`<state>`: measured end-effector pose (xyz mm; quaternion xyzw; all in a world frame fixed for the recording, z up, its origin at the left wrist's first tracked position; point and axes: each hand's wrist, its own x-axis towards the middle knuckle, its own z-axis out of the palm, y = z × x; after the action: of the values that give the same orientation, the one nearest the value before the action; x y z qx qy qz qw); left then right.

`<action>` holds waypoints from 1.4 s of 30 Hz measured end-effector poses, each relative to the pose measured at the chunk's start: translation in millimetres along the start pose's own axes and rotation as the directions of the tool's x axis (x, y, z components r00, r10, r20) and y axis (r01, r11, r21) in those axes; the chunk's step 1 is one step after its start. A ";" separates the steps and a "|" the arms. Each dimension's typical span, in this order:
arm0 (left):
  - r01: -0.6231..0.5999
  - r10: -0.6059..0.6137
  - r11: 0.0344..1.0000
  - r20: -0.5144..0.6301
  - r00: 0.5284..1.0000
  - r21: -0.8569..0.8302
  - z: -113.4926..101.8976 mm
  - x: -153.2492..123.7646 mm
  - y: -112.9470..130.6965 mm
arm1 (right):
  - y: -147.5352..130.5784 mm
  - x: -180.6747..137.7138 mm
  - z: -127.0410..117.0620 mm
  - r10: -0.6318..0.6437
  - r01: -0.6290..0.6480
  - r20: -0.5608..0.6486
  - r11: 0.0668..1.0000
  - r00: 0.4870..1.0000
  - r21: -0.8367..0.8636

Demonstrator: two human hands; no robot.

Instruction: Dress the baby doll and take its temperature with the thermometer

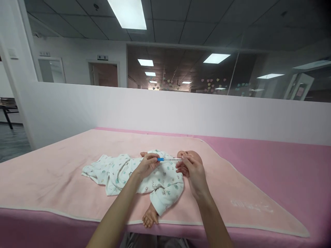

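Head view: we hold a slim, straight, clear tube with a blue end (172, 159).
Our left hand (148, 165) pinches its blue nine-o'clock end, our right hand (192, 170) its transparent three-o'clock end, above the baby doll in white printed cloth (165, 175).

Doll's head (196, 155) partly behind right fingers (188, 162)

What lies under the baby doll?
A peach blanket with a pale edge spreads under the baby doll; pink covering shows beyond that edge. Whatever is directly beneath the doll is covered and cannot be seen.
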<state>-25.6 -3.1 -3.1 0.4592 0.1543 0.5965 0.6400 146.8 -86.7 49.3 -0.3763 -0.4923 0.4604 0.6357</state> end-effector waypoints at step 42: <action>-0.023 -0.076 0.912 -0.223 0.972 -0.410 -7.4 8.2 1.8 | -55.9 58.5 14.9 -0.411 0.634 0.495 0.613 0.765 -0.471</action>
<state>-30.3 7.1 -2.8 0.2391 0.1067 0.6566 0.7073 149.7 -46.8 121.2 -0.3132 -0.8042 0.1219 0.4902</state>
